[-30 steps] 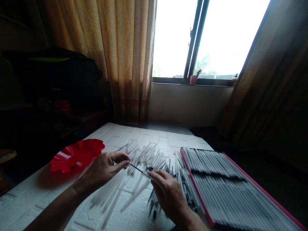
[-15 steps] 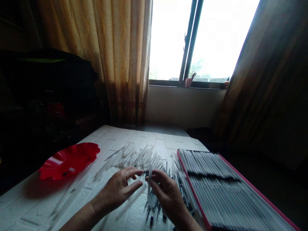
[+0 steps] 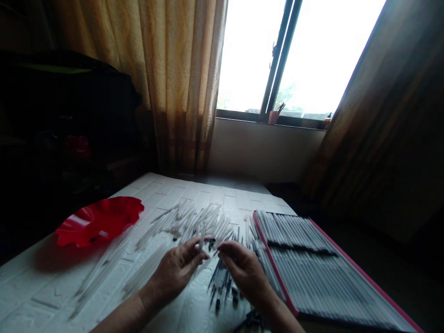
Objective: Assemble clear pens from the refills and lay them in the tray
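My left hand [image 3: 176,268] pinches a clear plastic tube [image 3: 201,238] that stands nearly upright between thumb and fingers. My right hand [image 3: 244,270] is curled close beside it, fingertips meeting near the tube's lower end, and what it holds is too small to make out. Both hands hover over a white brick-patterned table [image 3: 41,296]. A heap of clear tubes [image 3: 189,222] lies just beyond them. Dark thin refills [image 3: 222,282] lie scattered under my right hand.
A red wavy-edged dish [image 3: 99,222] sits at the left. A red-rimmed tray [image 3: 322,277] packed with rows of finished pens lies at the right. Loose tubes [image 3: 100,273] trail toward the near left. Curtains and a bright window stand behind.
My left hand has drawn in from the left and now pinches a tube held upright. My right hand has closed in beside it. The camera has shifted a little.
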Demonstrator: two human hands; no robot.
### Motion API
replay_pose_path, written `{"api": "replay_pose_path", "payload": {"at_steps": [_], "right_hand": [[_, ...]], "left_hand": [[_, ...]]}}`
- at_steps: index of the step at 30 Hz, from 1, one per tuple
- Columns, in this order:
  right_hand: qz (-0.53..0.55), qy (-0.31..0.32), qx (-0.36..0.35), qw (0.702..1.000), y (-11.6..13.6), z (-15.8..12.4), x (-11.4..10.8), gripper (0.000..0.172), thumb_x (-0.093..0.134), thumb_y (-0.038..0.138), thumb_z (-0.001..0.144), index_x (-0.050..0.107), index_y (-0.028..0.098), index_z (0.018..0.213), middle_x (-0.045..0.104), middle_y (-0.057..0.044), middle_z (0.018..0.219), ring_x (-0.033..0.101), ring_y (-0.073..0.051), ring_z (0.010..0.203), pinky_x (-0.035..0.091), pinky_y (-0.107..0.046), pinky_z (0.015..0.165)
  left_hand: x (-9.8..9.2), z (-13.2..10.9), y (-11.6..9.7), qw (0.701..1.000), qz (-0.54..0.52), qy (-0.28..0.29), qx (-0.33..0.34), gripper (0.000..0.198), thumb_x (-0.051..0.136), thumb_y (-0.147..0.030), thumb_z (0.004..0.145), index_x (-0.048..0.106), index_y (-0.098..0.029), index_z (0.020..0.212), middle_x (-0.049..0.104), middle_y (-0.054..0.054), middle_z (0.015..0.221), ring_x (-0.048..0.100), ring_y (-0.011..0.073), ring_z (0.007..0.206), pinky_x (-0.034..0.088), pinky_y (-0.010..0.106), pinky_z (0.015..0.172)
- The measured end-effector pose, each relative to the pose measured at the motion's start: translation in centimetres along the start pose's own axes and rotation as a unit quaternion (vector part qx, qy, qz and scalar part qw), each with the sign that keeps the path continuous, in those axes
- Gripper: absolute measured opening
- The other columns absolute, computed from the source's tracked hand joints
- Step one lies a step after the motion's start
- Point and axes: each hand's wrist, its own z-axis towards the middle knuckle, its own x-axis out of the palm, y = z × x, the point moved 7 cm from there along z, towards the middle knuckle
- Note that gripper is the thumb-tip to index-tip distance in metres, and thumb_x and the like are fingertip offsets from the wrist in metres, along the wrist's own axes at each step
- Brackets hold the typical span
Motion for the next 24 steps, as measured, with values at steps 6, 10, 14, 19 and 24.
{"api": "replay_pose_path", "payload": {"at_steps": [6, 10, 14, 19, 24], "right_hand": [[-0.311, 0.221, -0.015, 0.924, 1.4, -3.0, 1.3, 0.014, 0.062, 0.016, 0.077, 0.073, 0.024, 0.072, 0.067, 0.0, 0.076, 0.063, -0.013, 0.064, 0.037, -0.021, 0.055], [-0.39, 0.279, -0.01, 0.878, 0.3, -4.1, 3.0, 0.006, 0.067, 0.023, 0.075, 0.073, 0.025, 0.074, 0.069, -0.001, 0.082, 0.065, -0.016, 0.068, 0.035, -0.021, 0.052], [-0.378, 0.294, -0.005, 0.878, -0.1, -3.7, 3.7, 0.005, 0.069, 0.02, 0.071, 0.071, 0.02, 0.076, 0.071, -0.005, 0.084, 0.066, -0.019, 0.067, 0.035, -0.022, 0.052], [-0.081, 0.145, 0.066, 0.984, 1.4, 0.3, 0.8, 0.004, 0.061, 0.017, 0.077, 0.065, 0.018, 0.079, 0.064, 0.0, 0.068, 0.058, -0.013, 0.063, 0.041, -0.021, 0.057], [0.281, 0.077, 0.189, 0.938, -1.0, 2.1, 1.2, 0.029, 0.077, 0.039, 0.071, 0.066, 0.017, 0.087, 0.061, 0.003, 0.066, 0.049, -0.006, 0.051, 0.036, -0.016, 0.047]], "left_hand": [[-0.7, -1.2, 2.4, 0.995, -0.082, 0.024, -0.044, 0.054, 0.051, -0.048, 0.089, 0.051, -0.014, 0.131, 0.058, -0.002, 0.066, 0.058, 0.0132, 0.055, 0.049, 0.023, 0.054], [1.1, -1.6, 4.3, 0.981, -0.17, 0.052, -0.077, 0.074, 0.051, -0.064, 0.083, 0.045, -0.014, 0.137, 0.049, -0.006, 0.06, 0.047, 0.009, 0.041, 0.041, 0.019, 0.04], [1.1, -2.2, 5.6, 0.981, -0.169, 0.028, -0.093, 0.066, 0.05, -0.061, 0.086, 0.049, -0.02, 0.137, 0.047, -0.007, 0.052, 0.043, 0.0091, 0.037, 0.039, 0.018, 0.037], [-0.1, -2.9, 5.1, 0.987, -0.138, 0.024, -0.081, 0.046, 0.052, -0.05, 0.09, 0.061, -0.026, 0.128, 0.061, -0.001, 0.059, 0.061, 0.0153, 0.058, 0.053, 0.022, 0.058], [-0.5, -3.0, 4.1, 0.994, -0.104, 0.017, -0.038, 0.036, 0.053, -0.04, 0.092, 0.063, -0.031, 0.125, 0.074, 0.002, 0.104, 0.067, 0.0216, 0.101, 0.05, 0.029, 0.092]]}}
